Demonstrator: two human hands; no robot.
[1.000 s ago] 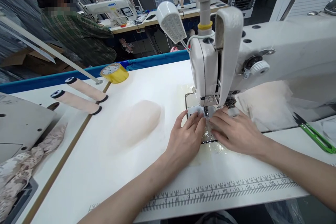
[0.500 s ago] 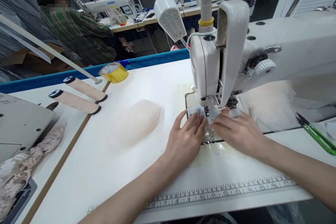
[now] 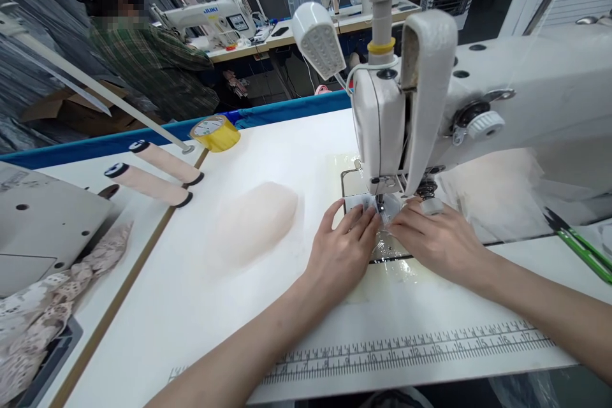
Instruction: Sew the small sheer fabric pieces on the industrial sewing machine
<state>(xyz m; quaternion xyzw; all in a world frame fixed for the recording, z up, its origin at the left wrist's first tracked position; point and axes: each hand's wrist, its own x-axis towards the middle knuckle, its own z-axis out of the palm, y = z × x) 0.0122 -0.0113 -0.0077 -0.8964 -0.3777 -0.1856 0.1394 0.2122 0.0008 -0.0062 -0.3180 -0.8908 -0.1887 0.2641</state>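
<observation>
Both hands are at the needle area of a white sewing machine (image 3: pixel 380 134). My left hand (image 3: pixel 347 239) lies palm down with its fingers stretched out, the fingertips on the metal plate just left of the presser foot (image 3: pixel 380 203). To the right of the foot, my right hand (image 3: pixel 437 236) has its fingers pressed together, thumb side toward the needle. Something thin and see-through seems to lie between the fingertips, too small to make out. A sheer, pale beige fabric piece (image 3: pixel 261 223) rests on the white table left of my left hand.
More sheer fabric (image 3: pixel 492 185) is bunched under the machine arm. Green thread snips (image 3: pixel 581 245) lie at the right. Two beige thread spools (image 3: pixel 148 185) and yellow tape (image 3: pixel 215 134) are at the left, with lace (image 3: pixel 62 306) nearer me. A person (image 3: pixel 143 64) sits beyond the table.
The whole view has shifted slightly, so things appear a little farther right. Both hands keep nearly the same place by the presser foot, and the fabric piece at left lies as before.
</observation>
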